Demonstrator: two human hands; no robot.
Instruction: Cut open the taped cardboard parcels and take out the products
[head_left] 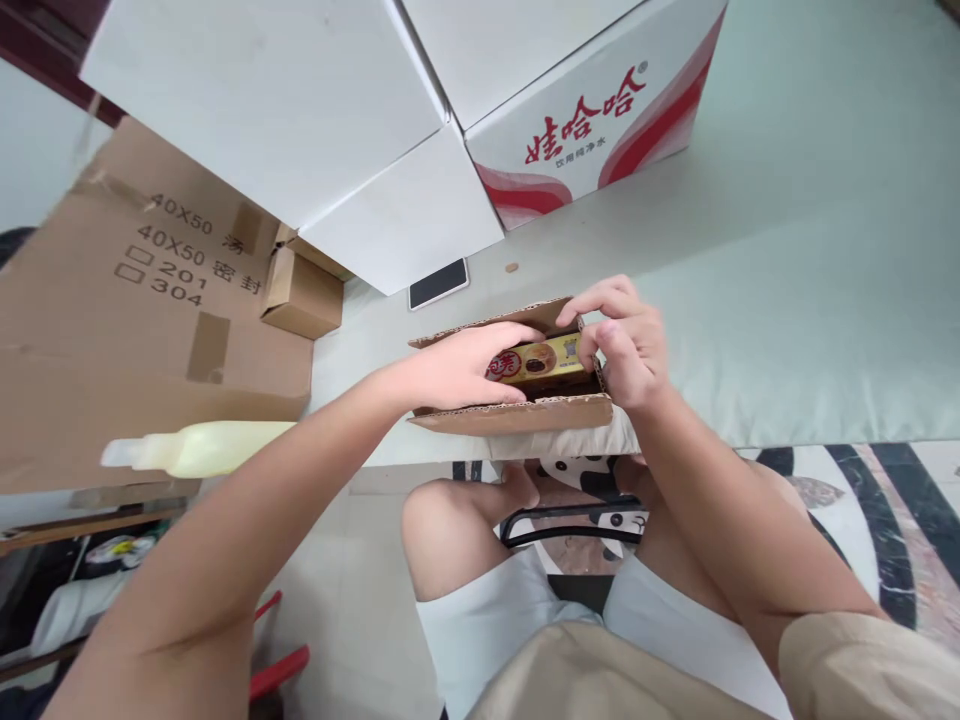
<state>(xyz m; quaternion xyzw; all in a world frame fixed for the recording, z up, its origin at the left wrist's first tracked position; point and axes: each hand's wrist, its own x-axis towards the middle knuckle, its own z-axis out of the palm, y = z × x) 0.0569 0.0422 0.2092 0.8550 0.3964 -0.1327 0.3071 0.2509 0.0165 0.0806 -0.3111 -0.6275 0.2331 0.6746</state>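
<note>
An open brown cardboard box (517, 416) lies near the table's front edge, its long flaps raised. Inside it is a yellow packet (551, 360) with red and white print. My left hand (480, 368) reaches into the box from the left, thumb and fingers spread around the packet's left end. At the box's right end, my right hand (626, 345) has its fingers curled over the edge, close to the packet's right end. Whether those fingertips pinch the flap or the packet is hidden.
White cartons (405, 200) stand at the back of the pale table (787, 330), with a phone (439, 284) in front. A small brown box (304, 295), a large carton (157, 330) and a pale yellow bottle (225, 445) are on the left.
</note>
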